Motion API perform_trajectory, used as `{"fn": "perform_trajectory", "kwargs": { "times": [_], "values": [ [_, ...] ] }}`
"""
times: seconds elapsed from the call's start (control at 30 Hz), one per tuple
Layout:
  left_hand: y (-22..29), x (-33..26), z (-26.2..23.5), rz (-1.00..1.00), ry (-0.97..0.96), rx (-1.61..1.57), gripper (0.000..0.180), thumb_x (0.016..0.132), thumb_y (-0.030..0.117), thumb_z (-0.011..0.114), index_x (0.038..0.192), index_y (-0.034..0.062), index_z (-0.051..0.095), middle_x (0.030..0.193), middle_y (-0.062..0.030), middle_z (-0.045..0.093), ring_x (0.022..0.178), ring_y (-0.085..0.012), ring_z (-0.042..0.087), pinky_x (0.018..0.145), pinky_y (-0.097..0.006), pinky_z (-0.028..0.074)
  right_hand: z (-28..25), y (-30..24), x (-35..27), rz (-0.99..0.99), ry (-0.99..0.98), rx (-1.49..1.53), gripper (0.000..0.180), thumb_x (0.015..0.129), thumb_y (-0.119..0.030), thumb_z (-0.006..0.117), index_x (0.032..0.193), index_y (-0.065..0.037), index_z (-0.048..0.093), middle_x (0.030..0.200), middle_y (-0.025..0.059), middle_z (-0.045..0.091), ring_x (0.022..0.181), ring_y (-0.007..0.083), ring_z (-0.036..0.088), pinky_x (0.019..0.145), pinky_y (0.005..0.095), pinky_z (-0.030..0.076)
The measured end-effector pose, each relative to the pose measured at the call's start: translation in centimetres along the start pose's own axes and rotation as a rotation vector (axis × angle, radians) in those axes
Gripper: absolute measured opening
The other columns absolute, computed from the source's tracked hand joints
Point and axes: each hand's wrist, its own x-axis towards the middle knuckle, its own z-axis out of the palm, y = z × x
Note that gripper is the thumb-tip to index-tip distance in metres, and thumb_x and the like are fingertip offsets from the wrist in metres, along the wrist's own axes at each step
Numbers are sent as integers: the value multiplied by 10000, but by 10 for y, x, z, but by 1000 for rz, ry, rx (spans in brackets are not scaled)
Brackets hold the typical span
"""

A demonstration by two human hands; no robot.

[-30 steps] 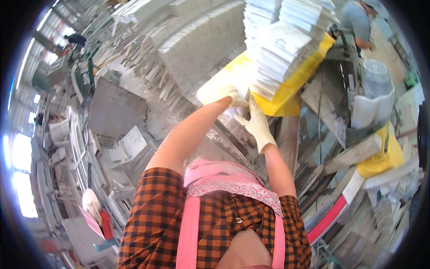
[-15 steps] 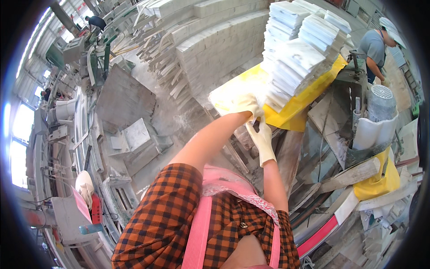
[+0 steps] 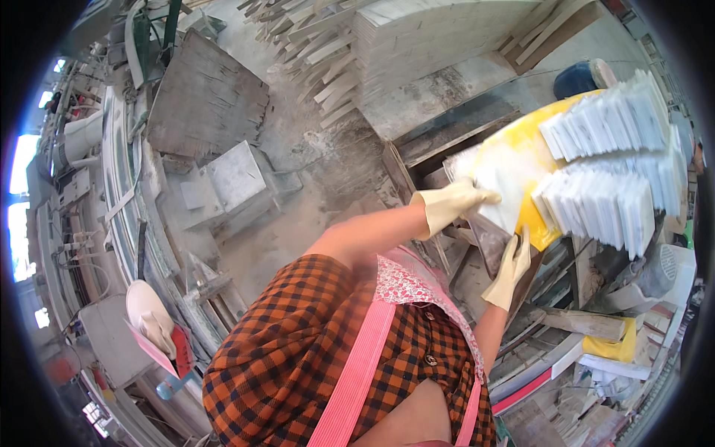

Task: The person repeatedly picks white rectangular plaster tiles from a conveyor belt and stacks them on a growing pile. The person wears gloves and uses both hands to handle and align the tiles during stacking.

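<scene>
Left hand [image 3: 450, 207], gloved in cream rubber, laid flat with fingers stretched along the upper face of a pale tile [image 3: 495, 195], gripping its near edge. Right hand [image 3: 509, 270], gloved alike, set below, open palm and straight fingers pressed up against the tile's lower edge and the yellow sheet [image 3: 521, 167]. Tile held between both, tilted, at the near left end of the sheet, touching it. Further right on the sheet, two stacks of white tiles [image 3: 614, 160] standing on edge, close together, the upper stack just behind the lower. Under all this a dark grimy desk [image 3: 447, 141] with wooden slats. Beyond it, a large block of stacked slabs [image 3: 439, 37]. Down left, on dusty floor, a grey stone block [image 3: 234, 179] and a worn board [image 3: 205, 97]. Lower right, a yellow cloth [image 3: 614, 346] beside scattered planks. Checked orange shirt and pink apron straps filling the lower middle.
</scene>
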Motion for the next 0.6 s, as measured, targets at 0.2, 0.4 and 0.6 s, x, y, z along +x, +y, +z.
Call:
{"fn": "perform_trajectory", "kwargs": {
  "times": [0.2,0.4,0.6],
  "values": [
    [18,-3,-56,141,-136,-456,661,823,358,809,1260,-99,620,1063,-166,722,909,-252,706,741,-382,559,0,-7,3,-64,40,-113,436,1003,-119,602,1401,54,568,1381,272,612,1287,380,595,1099,425,442],
    [102,22,-170,13,177,26,699,813,340,824,1274,-124,580,1121,-217,702,953,-293,708,760,-395,573,6,1,1,-54,128,-95,396,990,-105,608,1350,59,611,1347,245,644,1235,361,628,1072,413,463],
    [264,18,-260,198,531,760,788,701,474,833,1220,-85,637,1074,-192,713,917,-267,705,755,-356,558,8,-23,5,131,195,81,371,1040,-129,550,1327,99,607,1315,238,660,1220,312,633,1061,396,470]
  ]
}}
